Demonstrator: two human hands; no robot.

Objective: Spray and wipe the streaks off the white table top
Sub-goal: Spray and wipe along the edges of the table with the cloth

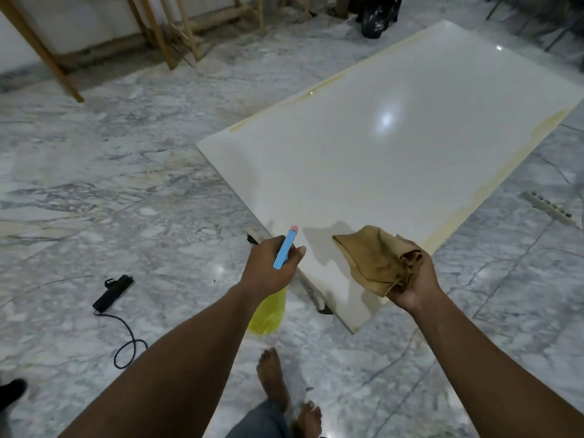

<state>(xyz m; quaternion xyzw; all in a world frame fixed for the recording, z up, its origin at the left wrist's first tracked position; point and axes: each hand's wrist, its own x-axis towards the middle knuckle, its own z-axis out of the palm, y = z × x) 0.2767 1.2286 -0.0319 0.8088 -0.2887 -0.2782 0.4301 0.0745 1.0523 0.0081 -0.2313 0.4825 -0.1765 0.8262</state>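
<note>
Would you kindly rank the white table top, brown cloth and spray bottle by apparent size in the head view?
Largest: white table top.
Then brown cloth and spray bottle look alike; the left hand hides part of the bottle.

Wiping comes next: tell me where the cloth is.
Head view: the brown cloth is gripped in the right hand over the near corner of the white table top, right of the spray bottle.

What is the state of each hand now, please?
Left hand: closed, gripping the spray bottle by its blue head.
Right hand: closed, holding the brown cloth.
</note>
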